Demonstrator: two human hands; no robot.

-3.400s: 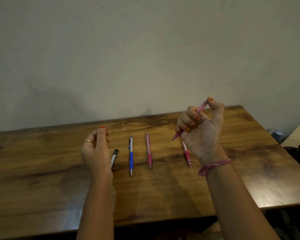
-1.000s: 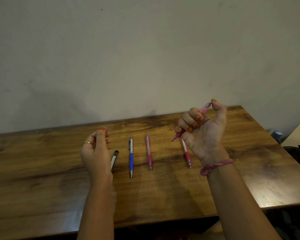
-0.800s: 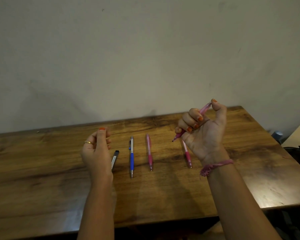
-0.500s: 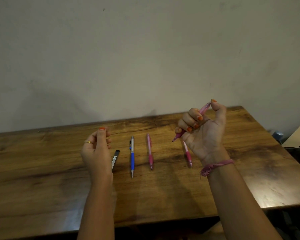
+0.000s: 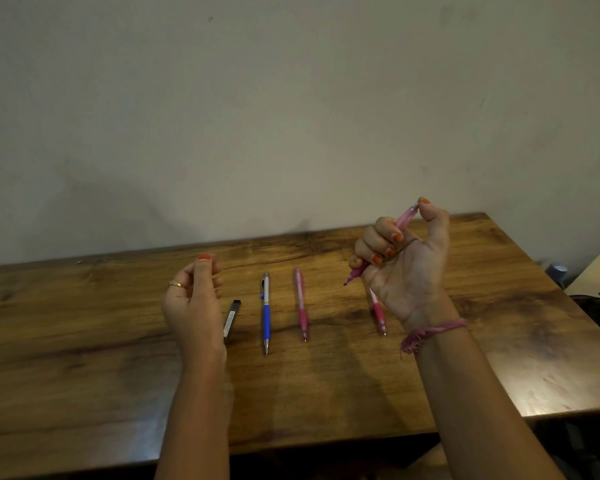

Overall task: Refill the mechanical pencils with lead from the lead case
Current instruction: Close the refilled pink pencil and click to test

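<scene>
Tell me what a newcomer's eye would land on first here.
The raised right hand gripping a pink pencil, thumb on its top end, stands out first. Next, the left hand held up with fingers pinched, beside the dark lead case lying on the wooden table.

The wooden counter (image 5: 326, 393) carries a black lead case (image 5: 232, 317), a blue pencil (image 5: 265, 313), and two pink pencils (image 5: 301, 304) (image 5: 378, 315).

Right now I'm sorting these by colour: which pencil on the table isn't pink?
The blue pencil, lying just right of the lead case. It has a blue grip and silver barrel; the other two on the table are pink.
</scene>
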